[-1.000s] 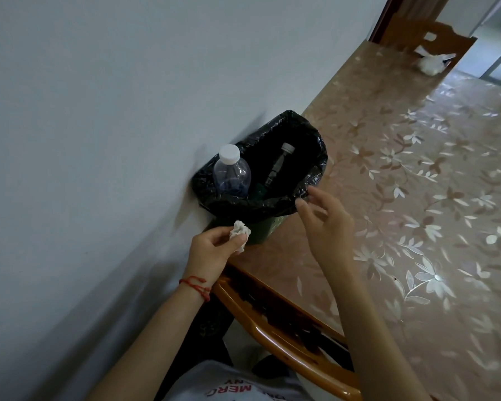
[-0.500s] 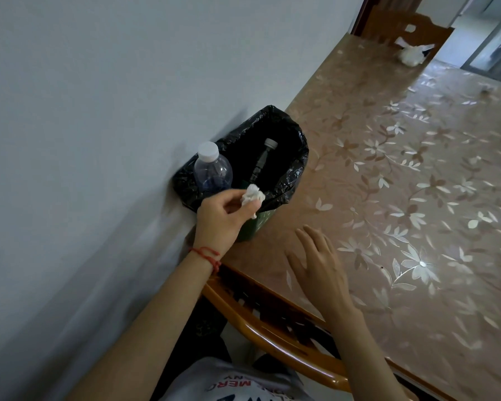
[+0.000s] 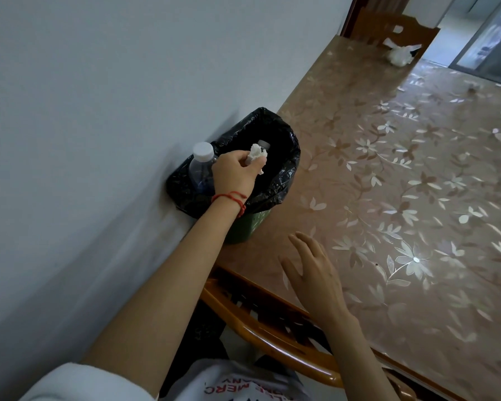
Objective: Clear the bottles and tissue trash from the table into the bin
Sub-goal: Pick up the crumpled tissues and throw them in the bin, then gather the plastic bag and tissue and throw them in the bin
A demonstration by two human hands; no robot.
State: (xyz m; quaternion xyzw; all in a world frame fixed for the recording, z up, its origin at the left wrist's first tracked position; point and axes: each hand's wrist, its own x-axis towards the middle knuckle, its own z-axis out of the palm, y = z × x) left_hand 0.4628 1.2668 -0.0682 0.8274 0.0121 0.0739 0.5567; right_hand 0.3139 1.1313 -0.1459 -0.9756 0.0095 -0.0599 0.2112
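A small green bin (image 3: 284, 180) lined with a black bag stands on the table against the wall. My left hand (image 3: 234, 175) is over the bin's opening, pinching a crumpled white tissue (image 3: 257, 154). A clear plastic bottle (image 3: 200, 166) with a white cap sticks up from the bin's left side. A second bottle's cap (image 3: 263, 144) shows inside, just behind the tissue. My right hand (image 3: 315, 273) hovers open above the table's near edge, holding nothing.
The table (image 3: 402, 198) has a brown floral cover. Another white tissue wad (image 3: 399, 55) lies at its far end, and small white scraps (image 3: 473, 88) lie beyond the middle. A wooden chair back (image 3: 272, 328) is below my hands. The wall (image 3: 99, 111) is on the left.
My left hand has carried the tissue up from the bin's front to over its opening. My right hand has pulled back from the bin rim toward the near table edge.
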